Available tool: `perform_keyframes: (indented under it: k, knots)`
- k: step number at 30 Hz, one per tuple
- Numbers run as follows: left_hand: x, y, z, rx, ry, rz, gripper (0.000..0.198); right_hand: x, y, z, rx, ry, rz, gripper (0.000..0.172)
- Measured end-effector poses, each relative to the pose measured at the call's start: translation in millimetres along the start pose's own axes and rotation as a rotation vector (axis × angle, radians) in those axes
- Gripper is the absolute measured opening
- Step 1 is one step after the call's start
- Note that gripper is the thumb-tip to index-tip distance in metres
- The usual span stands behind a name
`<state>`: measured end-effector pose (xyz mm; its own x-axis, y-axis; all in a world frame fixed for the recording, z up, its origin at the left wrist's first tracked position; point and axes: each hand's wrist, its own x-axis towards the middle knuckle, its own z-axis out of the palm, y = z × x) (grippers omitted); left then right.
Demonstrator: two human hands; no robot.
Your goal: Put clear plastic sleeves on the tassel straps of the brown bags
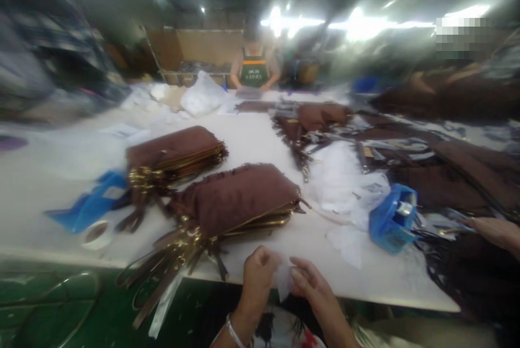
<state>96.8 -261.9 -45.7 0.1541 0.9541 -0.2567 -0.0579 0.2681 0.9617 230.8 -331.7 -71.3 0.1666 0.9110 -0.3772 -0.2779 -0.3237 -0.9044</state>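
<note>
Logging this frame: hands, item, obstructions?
Left hand, right hand pinching thin translucent piece. Piece by table edge. Brown pouch stack beyond, not blocking.

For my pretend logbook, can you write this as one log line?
left hand: pinching translucent piece | right hand: touching it | nearby: stacked brown pouches, blue container

The nearer stack of brown pouches point(246, 196) lies on the pale bench point(252, 134), straps point(162, 258) trailing from its left end. On its near side, the left hand point(260, 269) and right hand point(312, 283) hold a small translucent piece point(284, 281); behind it to the left lies another pouch stack point(174, 147), to its right a blue container point(384, 226).
</note>
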Motion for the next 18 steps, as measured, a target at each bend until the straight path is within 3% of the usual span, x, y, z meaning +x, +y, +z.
perform_keyframes:
  k: [4, 8, 18]
  knots:
    - [-11.9, 11.7, -17.3, 0.249, 0.027, 0.123, 0.018, 3.2, -13.0, 18.1, -0.089, -0.198, -0.073, 0.037]
    - [-22.9, 16.7, -39.1, 0.408, 0.072, 0.192, 0.014, 4.8, -10.2, 40.3, -0.246, -0.213, -0.105, 0.029]
    - [-46.7, 0.2, -99.7, -0.175, 0.131, -0.065, 0.027, 8.0, 2.3, 90.2, -0.508, -0.306, -0.152, 0.031]
